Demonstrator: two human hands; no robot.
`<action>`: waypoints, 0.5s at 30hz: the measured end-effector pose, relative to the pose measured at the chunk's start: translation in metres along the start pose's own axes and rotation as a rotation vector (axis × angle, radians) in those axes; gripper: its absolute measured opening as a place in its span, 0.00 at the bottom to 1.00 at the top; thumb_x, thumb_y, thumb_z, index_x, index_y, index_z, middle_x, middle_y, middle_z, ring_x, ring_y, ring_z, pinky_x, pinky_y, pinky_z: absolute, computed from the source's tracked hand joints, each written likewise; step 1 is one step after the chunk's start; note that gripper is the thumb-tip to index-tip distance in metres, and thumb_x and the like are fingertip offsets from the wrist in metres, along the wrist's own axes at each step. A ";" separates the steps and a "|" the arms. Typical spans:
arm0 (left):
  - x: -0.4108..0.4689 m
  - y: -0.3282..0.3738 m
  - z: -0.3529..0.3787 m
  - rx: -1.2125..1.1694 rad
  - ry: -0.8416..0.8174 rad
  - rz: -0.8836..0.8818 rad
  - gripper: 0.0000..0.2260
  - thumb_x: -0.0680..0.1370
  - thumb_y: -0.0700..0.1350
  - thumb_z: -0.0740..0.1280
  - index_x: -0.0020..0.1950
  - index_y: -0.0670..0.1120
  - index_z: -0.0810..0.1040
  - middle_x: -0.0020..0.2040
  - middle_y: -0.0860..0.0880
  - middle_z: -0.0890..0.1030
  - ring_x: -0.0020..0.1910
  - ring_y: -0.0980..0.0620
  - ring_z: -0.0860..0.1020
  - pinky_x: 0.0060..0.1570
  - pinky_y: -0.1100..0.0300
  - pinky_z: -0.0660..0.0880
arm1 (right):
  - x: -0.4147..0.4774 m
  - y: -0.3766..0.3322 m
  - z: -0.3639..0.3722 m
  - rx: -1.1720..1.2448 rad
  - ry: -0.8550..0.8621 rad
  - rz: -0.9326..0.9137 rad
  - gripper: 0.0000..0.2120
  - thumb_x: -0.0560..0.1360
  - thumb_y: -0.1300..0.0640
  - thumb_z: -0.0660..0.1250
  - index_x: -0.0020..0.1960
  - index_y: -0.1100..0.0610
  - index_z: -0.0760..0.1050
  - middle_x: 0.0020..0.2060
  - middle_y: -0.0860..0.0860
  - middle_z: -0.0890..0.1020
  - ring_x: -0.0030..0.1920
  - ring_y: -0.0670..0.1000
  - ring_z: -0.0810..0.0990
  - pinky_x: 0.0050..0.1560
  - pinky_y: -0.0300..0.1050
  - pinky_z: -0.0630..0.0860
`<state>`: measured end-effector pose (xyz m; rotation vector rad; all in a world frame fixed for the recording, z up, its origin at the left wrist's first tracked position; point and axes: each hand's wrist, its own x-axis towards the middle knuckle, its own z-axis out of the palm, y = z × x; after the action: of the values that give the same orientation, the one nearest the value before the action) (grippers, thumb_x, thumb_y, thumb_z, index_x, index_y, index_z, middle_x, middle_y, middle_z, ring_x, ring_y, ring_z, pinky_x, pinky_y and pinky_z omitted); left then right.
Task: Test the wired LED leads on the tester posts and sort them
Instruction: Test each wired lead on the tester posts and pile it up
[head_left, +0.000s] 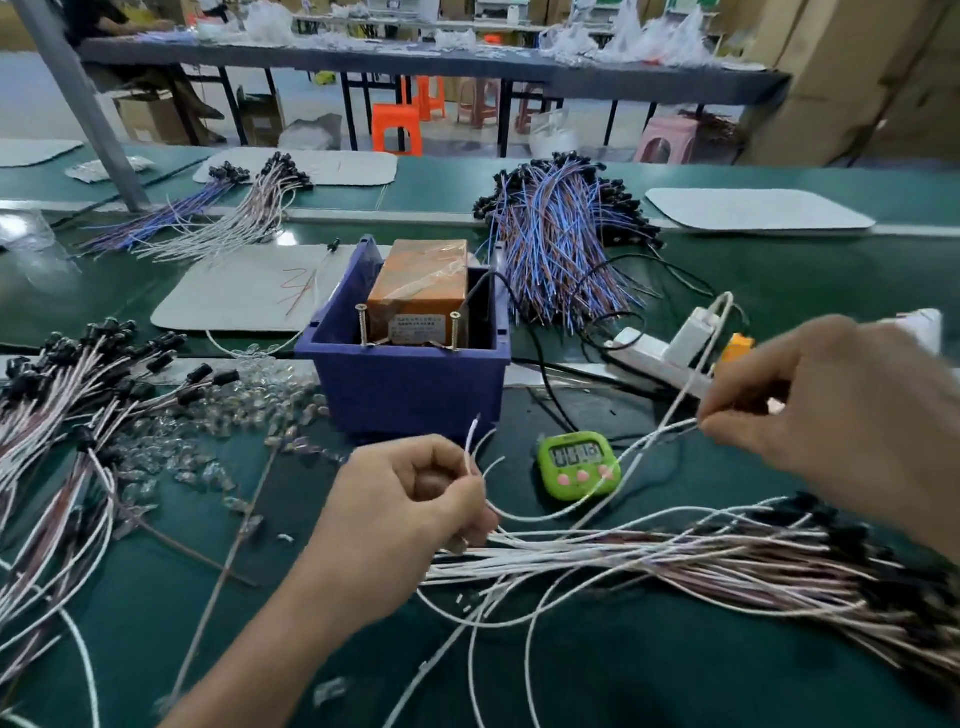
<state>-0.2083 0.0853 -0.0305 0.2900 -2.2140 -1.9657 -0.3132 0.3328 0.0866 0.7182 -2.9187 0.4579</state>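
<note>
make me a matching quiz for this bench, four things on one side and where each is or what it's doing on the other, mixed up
Things:
1 green timer
2 orange box
3 blue-and-brown leads
4 left hand

Places or states:
A inside the blue bin
B pinching a white lead
C piled beyond the bin, to its right
D on the green mat, near side of the bin

Pairs: 1-D, 2-A, 3-C, 4-B
</note>
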 end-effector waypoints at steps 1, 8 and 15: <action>-0.001 -0.003 0.007 0.036 -0.031 -0.044 0.11 0.78 0.36 0.71 0.39 0.49 0.83 0.36 0.43 0.86 0.33 0.49 0.84 0.33 0.61 0.78 | -0.004 0.007 0.009 0.005 -0.003 0.009 0.21 0.63 0.51 0.82 0.40 0.26 0.77 0.31 0.24 0.76 0.39 0.24 0.73 0.31 0.22 0.67; -0.004 -0.018 0.022 0.253 0.111 -0.082 0.10 0.77 0.40 0.70 0.39 0.54 0.83 0.33 0.48 0.85 0.28 0.53 0.82 0.29 0.68 0.74 | -0.036 0.012 0.097 0.226 -0.013 -0.022 0.07 0.69 0.56 0.78 0.37 0.44 0.84 0.33 0.37 0.81 0.42 0.41 0.76 0.45 0.33 0.68; -0.007 -0.017 0.014 0.513 0.249 0.043 0.08 0.72 0.47 0.75 0.43 0.62 0.84 0.31 0.56 0.83 0.30 0.56 0.81 0.35 0.58 0.79 | -0.048 0.000 0.146 0.408 -0.017 -0.034 0.06 0.76 0.56 0.72 0.48 0.45 0.83 0.47 0.39 0.80 0.51 0.42 0.75 0.56 0.27 0.65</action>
<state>-0.2044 0.0982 -0.0491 0.5125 -2.4856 -1.2293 -0.2748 0.3080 -0.0600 0.8150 -2.8492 1.0663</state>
